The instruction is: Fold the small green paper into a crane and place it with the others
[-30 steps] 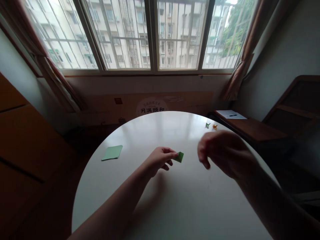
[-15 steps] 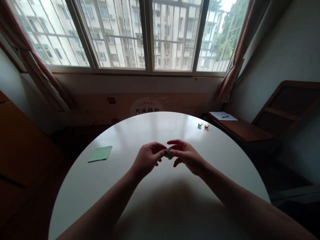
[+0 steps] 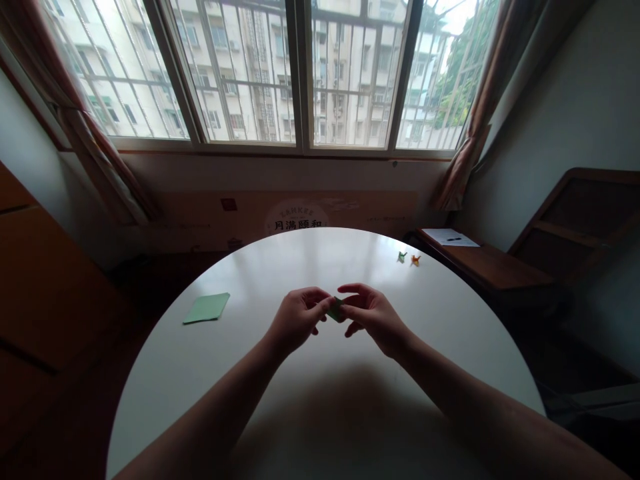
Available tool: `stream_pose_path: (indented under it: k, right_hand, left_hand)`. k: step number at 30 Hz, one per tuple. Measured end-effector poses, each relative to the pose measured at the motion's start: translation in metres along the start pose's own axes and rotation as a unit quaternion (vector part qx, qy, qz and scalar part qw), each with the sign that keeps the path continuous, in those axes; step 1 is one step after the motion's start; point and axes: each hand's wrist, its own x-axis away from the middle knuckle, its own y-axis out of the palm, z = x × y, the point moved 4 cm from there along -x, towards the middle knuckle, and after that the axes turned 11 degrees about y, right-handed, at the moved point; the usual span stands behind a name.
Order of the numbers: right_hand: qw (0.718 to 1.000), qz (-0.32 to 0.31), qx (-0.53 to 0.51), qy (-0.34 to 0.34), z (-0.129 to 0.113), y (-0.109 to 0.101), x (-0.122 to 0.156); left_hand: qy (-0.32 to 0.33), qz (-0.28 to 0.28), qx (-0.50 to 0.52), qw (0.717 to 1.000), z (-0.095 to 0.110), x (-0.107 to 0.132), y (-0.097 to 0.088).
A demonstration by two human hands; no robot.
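Between my two hands, above the white table, is a small folded piece of green paper. My left hand pinches its left side between thumb and fingers. At its right side my right hand grips it with the thumb and a finger, while other fingers are bent and spread apart. The exact shape of the folds is too small and dark to make out. Over on the left lies a stack of square green paper. Two little folded paper figures, one green and one orange, stand near the far right edge.
The round white table fills the middle of the view. Beyond its right edge, a wooden chair bears a white sheet with a pen on it. A flat printed cardboard box leans below the window, between curtains.
The view has shifted slightly, so the table and its things appear a little lower and to the right. Both hands keep hold of the green paper, which has turned slightly between the fingers.
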Motion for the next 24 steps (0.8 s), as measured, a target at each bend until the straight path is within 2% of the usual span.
stream_pose_path:
  k: [4, 6, 9, 13, 24]
  right_hand:
    - [1.000, -0.006, 0.006, -0.010, 0.000, 0.002, 0.004]
    - [1.000, -0.003, 0.001, -0.013, 0.000, 0.002, 0.004]
    - [1.000, 0.001, -0.014, -0.010, 0.000, 0.002, 0.003]
    - [0.999, -0.004, -0.053, -0.012, -0.001, 0.002, 0.002]
    - [0.995, -0.035, -0.096, 0.005, -0.002, 0.003, 0.004]
  left_hand:
    - [-0.063, 0.014, 0.086, 0.994, -0.005, 0.002, 0.001]
    - [-0.074, 0.035, 0.108, 0.991, -0.008, 0.002, -0.001]
    - [-0.033, 0.059, 0.098, 0.993, -0.007, 0.001, -0.004]
    - [0.034, 0.053, 0.093, 0.994, -0.002, 0.000, -0.007]
    - [0.049, 0.042, 0.105, 0.992, 0.005, 0.000, -0.007]
